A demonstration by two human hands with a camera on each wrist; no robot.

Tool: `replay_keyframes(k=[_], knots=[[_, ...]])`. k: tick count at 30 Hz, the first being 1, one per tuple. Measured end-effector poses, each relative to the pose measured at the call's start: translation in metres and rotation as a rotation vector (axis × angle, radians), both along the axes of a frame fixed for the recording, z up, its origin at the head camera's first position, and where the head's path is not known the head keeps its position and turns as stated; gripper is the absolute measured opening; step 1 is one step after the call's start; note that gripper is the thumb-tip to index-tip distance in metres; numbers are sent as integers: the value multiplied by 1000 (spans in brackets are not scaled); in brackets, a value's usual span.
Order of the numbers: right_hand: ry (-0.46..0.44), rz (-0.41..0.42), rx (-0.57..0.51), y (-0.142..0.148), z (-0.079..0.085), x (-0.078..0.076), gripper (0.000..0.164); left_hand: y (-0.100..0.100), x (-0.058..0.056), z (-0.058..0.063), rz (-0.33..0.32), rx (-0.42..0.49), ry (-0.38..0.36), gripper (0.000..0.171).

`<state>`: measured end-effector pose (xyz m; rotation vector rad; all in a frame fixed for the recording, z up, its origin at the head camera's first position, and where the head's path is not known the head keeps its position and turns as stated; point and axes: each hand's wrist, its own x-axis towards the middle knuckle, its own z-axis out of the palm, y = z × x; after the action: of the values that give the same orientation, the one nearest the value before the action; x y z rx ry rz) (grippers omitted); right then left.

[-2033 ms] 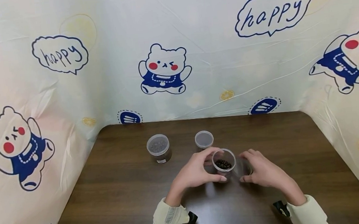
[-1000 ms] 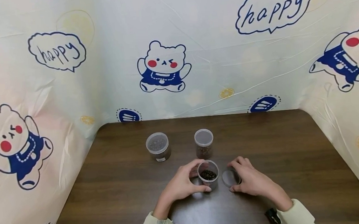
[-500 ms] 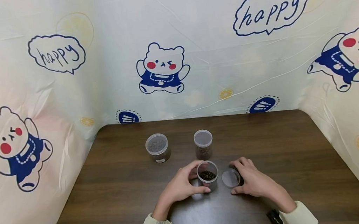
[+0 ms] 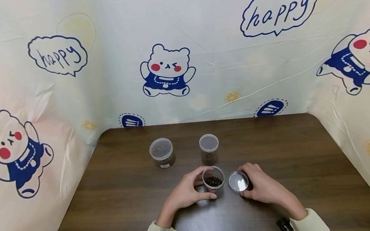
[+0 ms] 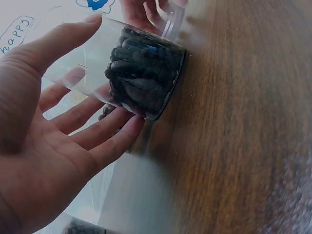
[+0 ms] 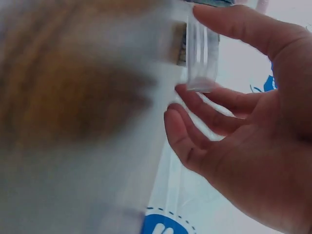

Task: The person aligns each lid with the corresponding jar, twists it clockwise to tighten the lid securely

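Observation:
My left hand (image 4: 189,190) holds a clear plastic jar (image 4: 216,192) around its side, thumb in front and fingers behind. The jar has no lid on it, and dark bean-like pieces (image 5: 146,68) fill its lower part. It stands upright on the wooden table (image 4: 130,207). Just right of it, my right hand (image 4: 263,183) pinches a clear round lid (image 4: 238,182) by the edge between thumb and fingers. In the right wrist view the lid (image 6: 201,58) appears edge-on, with the thumb at one side and the fingertips at the other.
Behind the open jar stands a slim lidded jar (image 4: 209,153) with brown contents. A wider lidded jar (image 4: 162,153) with a small white label is farther left. A printed cloth (image 4: 226,61) hangs behind the table and along both sides.
Both hands first moved left and nearer with the jar and lid. Over the last half second the lid has tilted and now catches bright light, while the left hand and jar stay almost still.

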<state>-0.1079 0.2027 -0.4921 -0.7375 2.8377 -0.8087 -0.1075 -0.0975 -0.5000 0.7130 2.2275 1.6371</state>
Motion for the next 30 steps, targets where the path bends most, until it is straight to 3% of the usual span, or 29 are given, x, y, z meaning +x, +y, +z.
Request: replay_keyframes(k=[15,24,30], knots=[[79,53,-18,-1,7,4,60,-1,0,0,-4,-14,11,81],[-40,4,22,-5,7,2,60,-1,-1,-1,-8,-18,17,80],[-23,7,18,-7,4,2,61,0,-1,-1,-12,-6,16,80]])
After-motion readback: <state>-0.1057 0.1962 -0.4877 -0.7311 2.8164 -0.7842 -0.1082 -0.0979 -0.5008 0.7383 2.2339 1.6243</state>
